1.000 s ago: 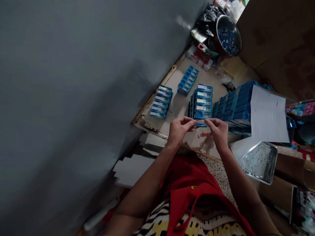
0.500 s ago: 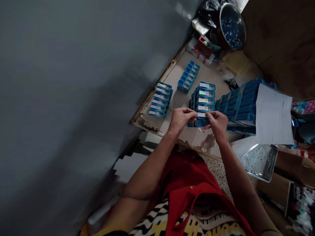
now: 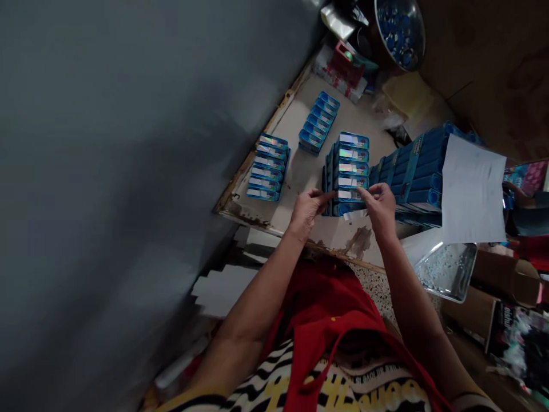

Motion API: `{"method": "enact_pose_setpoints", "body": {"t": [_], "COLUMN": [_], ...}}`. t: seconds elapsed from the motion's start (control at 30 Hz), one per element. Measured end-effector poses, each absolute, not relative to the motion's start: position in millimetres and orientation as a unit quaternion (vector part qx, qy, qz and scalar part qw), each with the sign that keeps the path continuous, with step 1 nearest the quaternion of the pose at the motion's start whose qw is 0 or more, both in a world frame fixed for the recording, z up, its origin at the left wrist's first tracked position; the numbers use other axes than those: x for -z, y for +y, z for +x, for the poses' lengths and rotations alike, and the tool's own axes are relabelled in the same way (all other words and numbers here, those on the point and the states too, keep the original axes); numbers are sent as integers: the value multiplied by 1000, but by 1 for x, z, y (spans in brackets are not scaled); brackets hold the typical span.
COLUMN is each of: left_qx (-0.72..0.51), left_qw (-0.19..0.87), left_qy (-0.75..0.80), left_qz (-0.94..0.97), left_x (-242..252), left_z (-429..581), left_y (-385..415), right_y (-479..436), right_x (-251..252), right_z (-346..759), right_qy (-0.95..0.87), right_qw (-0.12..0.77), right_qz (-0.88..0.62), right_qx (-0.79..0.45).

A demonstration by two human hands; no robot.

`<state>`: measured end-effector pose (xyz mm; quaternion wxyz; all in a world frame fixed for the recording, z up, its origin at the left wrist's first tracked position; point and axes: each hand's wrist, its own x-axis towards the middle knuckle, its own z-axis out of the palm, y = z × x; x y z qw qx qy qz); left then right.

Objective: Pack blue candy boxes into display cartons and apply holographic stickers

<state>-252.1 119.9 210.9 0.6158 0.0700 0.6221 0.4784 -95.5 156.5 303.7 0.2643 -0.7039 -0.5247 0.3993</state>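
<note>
My left hand (image 3: 307, 207) and my right hand (image 3: 379, 205) reach over a worn board (image 3: 300, 171) to the nearest small blue box (image 3: 348, 195) in a middle row of blue boxes (image 3: 350, 163). Both hands pinch at the ends of that box's top, fingers closed on it. A pale strip (image 3: 354, 215) lies just under my right fingers. Two more rows of blue boxes, one (image 3: 266, 167) to the left and one (image 3: 318, 122) farther back, lie on the board.
A grey wall (image 3: 128, 143) fills the left. A block of blue cartons (image 3: 412, 171) under a white sheet (image 3: 474, 191) stands right. A metal tray (image 3: 448, 269) of small bits sits lower right, a metal bowl (image 3: 398, 31) of blue pieces at the back. White cards (image 3: 223, 286) lie below the board.
Both hands moved forward and down from holding a strip in the air to the nearest box in the middle row. The view shifted, so everything sits slightly higher.
</note>
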Motion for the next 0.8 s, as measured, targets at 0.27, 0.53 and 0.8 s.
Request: {"method": "enact_pose_setpoints", "body": {"t": [0.27, 0.53, 0.8], "left_qx": [-512, -501, -456], "left_qw": [638, 649, 597], "left_qy": [542, 541, 605], "left_qz": [196, 185, 265], "left_x": [-282, -285, -277], "left_z": [-245, -248, -274], "left_y": [58, 53, 70], "right_y": [145, 125, 124], "right_x": [-325, -332, -306], "right_z": [-106, -85, -85], "right_qy": [-528, -482, -513], "right_qw": [332, 331, 334], "right_qz": [-653, -609, -648], "right_qx": [-429, -536, -453]}}
